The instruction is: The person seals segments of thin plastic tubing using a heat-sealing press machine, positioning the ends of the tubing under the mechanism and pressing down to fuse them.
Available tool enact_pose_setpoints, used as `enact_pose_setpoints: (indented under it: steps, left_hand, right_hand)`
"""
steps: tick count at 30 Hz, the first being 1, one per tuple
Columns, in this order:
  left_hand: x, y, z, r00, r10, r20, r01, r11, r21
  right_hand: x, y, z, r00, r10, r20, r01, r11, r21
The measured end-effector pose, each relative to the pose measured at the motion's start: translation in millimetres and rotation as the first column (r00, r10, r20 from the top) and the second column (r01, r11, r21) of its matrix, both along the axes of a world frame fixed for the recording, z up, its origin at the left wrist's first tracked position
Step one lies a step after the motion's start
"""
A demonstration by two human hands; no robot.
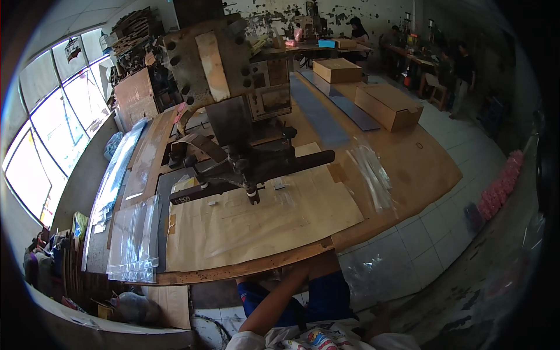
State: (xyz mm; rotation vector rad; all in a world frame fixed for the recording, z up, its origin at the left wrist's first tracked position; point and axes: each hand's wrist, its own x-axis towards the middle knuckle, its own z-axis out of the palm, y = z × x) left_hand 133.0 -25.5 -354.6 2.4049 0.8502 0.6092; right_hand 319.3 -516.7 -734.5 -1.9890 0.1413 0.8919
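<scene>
My left forearm [274,306] reaches up across my lap toward the table's front edge [251,271]. Its hand is lost in shadow by my knee, fingers hidden. Low on the right, my right hand [380,318] hangs dimly beside my thigh, away from the table; its fingers do not show clearly. In front of me a tan paper sheet [326,213] is taped down beneath the press's dark metal bar [291,165]. A faint clear plastic piece [251,233] seems to lie on it. Clear plastic sleeves [134,239] are stacked at the left.
The heavy press head [216,64] stands over the table. Clear plastic strips [373,178] lie right of the paper. Farther back are two cardboard boxes [388,105] [338,70] and a long blue-grey strip [350,111]. Pink bundles [501,184] rest along the right; people work behind.
</scene>
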Motion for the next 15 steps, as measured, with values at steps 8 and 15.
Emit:
enact_pose_setpoints:
  steps: [8,15]
  left_hand:
    - [-58.9,-4.7,-36.3,0.983,-0.004,0.182,-0.005,0.999,0.047]
    - [-229.0,-23.6,197.0,0.638,-0.721,0.271,0.755,0.515,-0.407]
  right_hand:
    - [-33.5,12.4,68.1,0.995,-0.028,-0.091,0.055,0.951,0.304]
    - [62.7,6.1,80.4,0.425,0.866,0.265,-0.633,0.493,-0.597]
